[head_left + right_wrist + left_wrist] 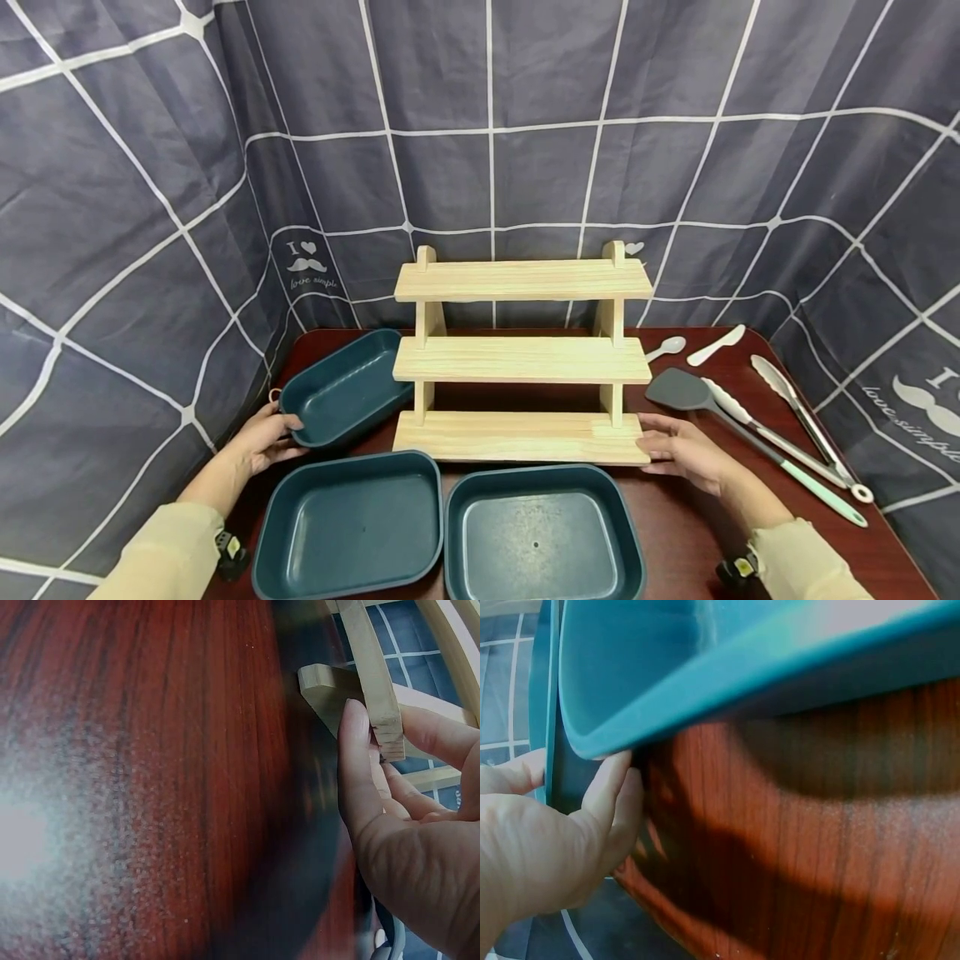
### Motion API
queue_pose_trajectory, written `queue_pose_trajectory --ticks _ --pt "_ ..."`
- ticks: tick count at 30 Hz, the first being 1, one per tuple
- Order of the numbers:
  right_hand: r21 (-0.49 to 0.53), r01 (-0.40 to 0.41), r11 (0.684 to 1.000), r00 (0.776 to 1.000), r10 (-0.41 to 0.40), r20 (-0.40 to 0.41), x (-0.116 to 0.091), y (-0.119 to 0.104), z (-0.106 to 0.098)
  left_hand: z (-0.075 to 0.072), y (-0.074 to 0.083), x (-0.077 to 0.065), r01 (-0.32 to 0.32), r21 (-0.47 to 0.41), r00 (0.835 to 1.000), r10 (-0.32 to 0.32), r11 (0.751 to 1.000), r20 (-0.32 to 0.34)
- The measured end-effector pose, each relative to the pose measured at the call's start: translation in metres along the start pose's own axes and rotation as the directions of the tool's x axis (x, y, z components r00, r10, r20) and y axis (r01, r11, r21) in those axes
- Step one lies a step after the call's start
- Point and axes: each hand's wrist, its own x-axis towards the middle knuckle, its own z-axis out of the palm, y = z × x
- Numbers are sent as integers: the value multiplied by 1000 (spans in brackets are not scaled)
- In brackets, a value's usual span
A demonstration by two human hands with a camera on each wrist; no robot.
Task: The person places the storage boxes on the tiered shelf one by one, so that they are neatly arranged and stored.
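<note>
My left hand (264, 437) grips the near left end of a dark teal plastic bin (348, 387), thumb over the rim and fingers lower down. This bin sits at an angle, its far end close beside a pale wooden three-tier display rack (522, 360). In the left wrist view, the bin's wall passes between the thumb and the fingers (607, 791). At the rack's other side my right hand (690, 454) pinches the right end of the lowest board. The right wrist view shows the board's end (388, 739) between thumb and fingers. The rack stands upright.
Two more teal bins (348, 525) (543, 533) stand side by side in front of the rack. To the right lie a white spoon (667, 346), a white spreader (716, 345), a grey spatula (678, 389) and tongs (797, 402). A grid-patterned curtain (540, 175) closes off the back and sides.
</note>
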Motion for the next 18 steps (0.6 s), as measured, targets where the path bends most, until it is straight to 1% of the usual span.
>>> queue_pose_trajectory --ticks 6,13,18 --pt "4 3 1000 1000 -3 1 1 2 0 -1 2 -2 -8 10 999 9 1000 -37" --pt "10 11 1000 1000 -11 4 1 4 -2 -3 1 -3 4 27 997 -2 1000 -74" --pt "19 18 1000 1000 -18 10 0 4 -2 -4 1 -3 11 28 997 -9 1000 -74"
